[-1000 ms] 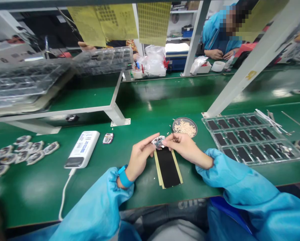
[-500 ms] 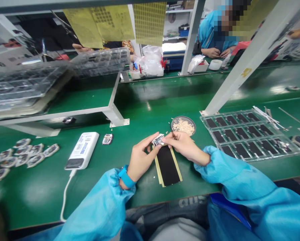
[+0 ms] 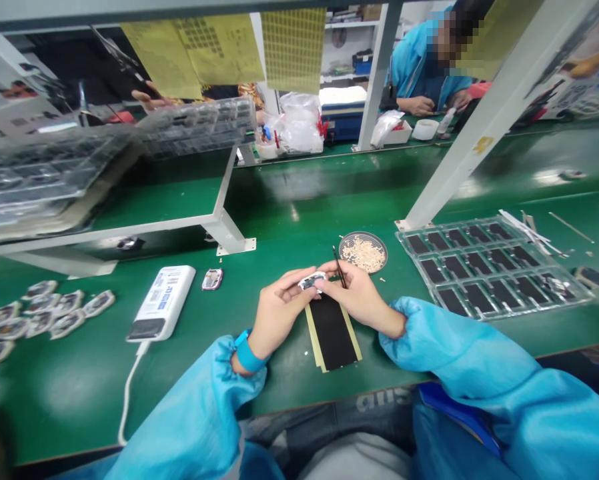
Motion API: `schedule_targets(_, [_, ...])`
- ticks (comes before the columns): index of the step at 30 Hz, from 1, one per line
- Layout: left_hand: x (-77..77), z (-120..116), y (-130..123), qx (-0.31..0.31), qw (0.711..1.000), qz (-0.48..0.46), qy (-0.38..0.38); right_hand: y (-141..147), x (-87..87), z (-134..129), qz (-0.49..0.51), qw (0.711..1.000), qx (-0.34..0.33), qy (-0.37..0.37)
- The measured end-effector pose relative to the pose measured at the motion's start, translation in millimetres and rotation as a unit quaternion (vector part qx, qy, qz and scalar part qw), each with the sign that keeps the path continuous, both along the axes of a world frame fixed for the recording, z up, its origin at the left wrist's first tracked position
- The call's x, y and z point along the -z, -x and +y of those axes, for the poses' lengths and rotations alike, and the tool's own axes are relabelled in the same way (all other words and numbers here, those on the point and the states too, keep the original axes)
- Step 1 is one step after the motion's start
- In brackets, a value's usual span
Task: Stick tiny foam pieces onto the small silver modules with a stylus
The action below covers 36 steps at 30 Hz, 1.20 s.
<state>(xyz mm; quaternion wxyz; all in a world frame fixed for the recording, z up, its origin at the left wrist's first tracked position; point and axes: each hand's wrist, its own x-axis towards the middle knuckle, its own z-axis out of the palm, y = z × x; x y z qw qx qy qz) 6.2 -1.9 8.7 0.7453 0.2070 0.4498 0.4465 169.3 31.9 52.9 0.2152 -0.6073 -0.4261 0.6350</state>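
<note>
My left hand [image 3: 278,310] is closed, its thumb and fingers pinching a small white-rimmed electronic watch case [image 3: 309,283] by its edge. My right hand [image 3: 363,298] presses its thumb on the case from the other side. Black tweezers [image 3: 336,259] stick up out of the same hand, tucked between the fingers. Both hands are just above the far end of a black pad [image 3: 333,337] edged with pale yellow strips. Fingers hide part of the case. Beyond the right hand stands a round dark dish [image 3: 383,265] of small beige pieces.
At right lies a clear tray [image 3: 432,283] with black rectangular parts. A white power bank [image 3: 167,300] with a cable is at left, near another small case [image 3: 212,279] and several white-rimmed cases [image 3: 40,321]. A raised shelf [image 3: 179,193] and slanted post [image 3: 459,157] stand behind; a co-worker [image 3: 413,67] sits opposite.
The right hand has turned and moved closer round the watch case, its thumb now pressing on it. The tweezers now point more upright, away from the case. The case sits slightly lower.
</note>
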Motion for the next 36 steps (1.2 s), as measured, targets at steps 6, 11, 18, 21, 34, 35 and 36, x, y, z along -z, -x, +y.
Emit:
schedule_targets(6, [3.6, -6, -6, 0.027, 0.995, 0.087, -0.028, 1, 3.2, 4, -0.047, 0.999, -0.020, -0.001])
schedule_targets(11, [2.4, -5, -9, -0.015, 0.996, 0.092, -0.002, 1, 14.0, 5, -0.064, 0.997, -0.013, -0.028])
schedule_targets(18, [0.9, 1, -5, 0.011, 0.996, 0.078, 0.039, -3, 8.5, 16, -0.157, 0.974, -0.121, -0.110])
schedule_targets(21, [0.3, 1, -5, 0.026, 0.996, 0.083, 0.037, -8, 1.9, 21, -0.155, 0.968, -0.139, -0.139])
schedule_targets(34, [6.5, -4, -4, 0.078, 0.959, 0.253, -0.101, -27, -1.0, 29, -0.108, 0.914, -0.272, -0.282])
schedule_targets(35, [5.8, -4, -4, 0.078, 0.959, 0.253, -0.102, -28, 0.1, 29, -0.108, 0.910, -0.281, -0.285])
schedule_targets(36, [5.0, -3, -4, 0.078, 0.958, 0.254, -0.103, -29, 1.1, 28, -0.108, 0.906, -0.288, -0.292])
